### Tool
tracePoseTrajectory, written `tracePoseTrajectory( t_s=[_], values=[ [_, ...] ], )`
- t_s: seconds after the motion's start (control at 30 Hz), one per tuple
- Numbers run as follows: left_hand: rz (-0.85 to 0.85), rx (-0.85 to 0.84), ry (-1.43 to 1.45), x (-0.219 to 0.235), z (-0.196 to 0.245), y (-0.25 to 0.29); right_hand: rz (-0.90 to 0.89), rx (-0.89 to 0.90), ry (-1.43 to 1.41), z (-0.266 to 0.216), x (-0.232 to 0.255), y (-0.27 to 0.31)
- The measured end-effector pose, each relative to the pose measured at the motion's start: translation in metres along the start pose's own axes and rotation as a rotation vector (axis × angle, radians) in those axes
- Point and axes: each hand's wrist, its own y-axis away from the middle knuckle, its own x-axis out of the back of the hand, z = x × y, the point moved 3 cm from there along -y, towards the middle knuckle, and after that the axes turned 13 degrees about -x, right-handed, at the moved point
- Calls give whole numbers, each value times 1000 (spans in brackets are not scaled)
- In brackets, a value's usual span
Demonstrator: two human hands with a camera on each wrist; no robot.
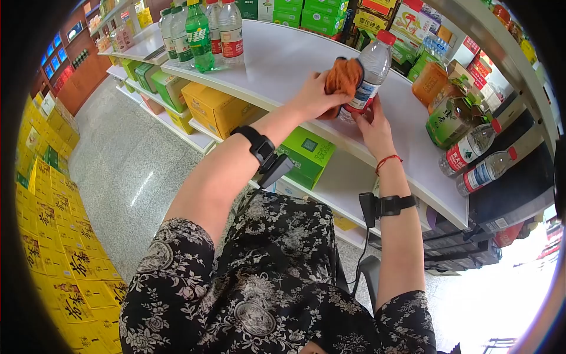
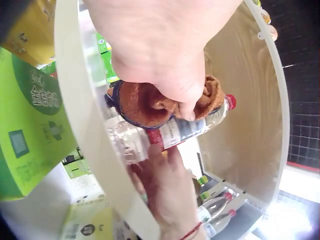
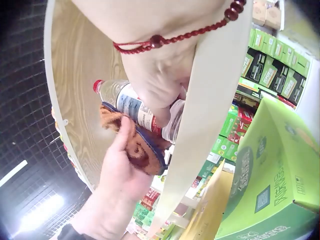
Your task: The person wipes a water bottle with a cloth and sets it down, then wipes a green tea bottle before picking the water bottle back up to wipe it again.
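Observation:
A clear water bottle with a red cap and a red, white and blue label stands tilted over the white shelf. My right hand grips it low, thumb and fingers round the lower label and base. In my left hand is a bunched orange-brown cloth with a dark edge, held against the bottle's side. The left wrist view shows the cloth folded along the label, the left thumb pressing on it. From the right wrist view, the cloth lies along the bottle.
Several bottles, one a green soda bottle, stand at the shelf's far left. On the right are two red-capped water bottles and a green package. Below sit a green box and a yellow box. Yellow cartons line the left.

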Motion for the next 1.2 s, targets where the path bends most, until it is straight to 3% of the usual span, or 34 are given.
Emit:
tracePoseTrajectory(
  t_s=[0.07,0.23,0.3,0.4,0.53,0.6,0.63,0.7,0.83,0.93,1.03,1.13,1.2],
  values=[
    [-169,28,-131,-3,-11,11,5,-18,23,-2,0,2],
    [-131,-31,-118,2,-9,7,3,14,-17,7,-2,-4],
    [20,-73,278,2,-4,-7,2,1,-19,1,-2,-1],
    [102,-113,489,8,25,-30,12,18,3,5,-2,0],
    [251,-143,399,16,41,-52,15,75,-12,12,-3,-3],
    [217,-116,121,21,58,-49,13,73,-20,11,-3,-3],
    [217,-115,121,20,56,-46,11,71,-27,10,-3,-2],
    [42,36,33,14,42,-38,15,52,9,6,-1,-1],
    [-104,36,189,-6,-10,-9,11,-48,73,-2,1,1],
    [-156,37,212,-11,-25,4,4,0,63,5,0,-2],
    [-93,26,295,-12,-18,1,5,-34,24,3,-1,-1],
    [53,70,507,-1,22,-18,-1,27,0,6,-2,-2],
    [122,-44,557,8,37,-35,13,31,21,7,-3,-2]
  ],
)
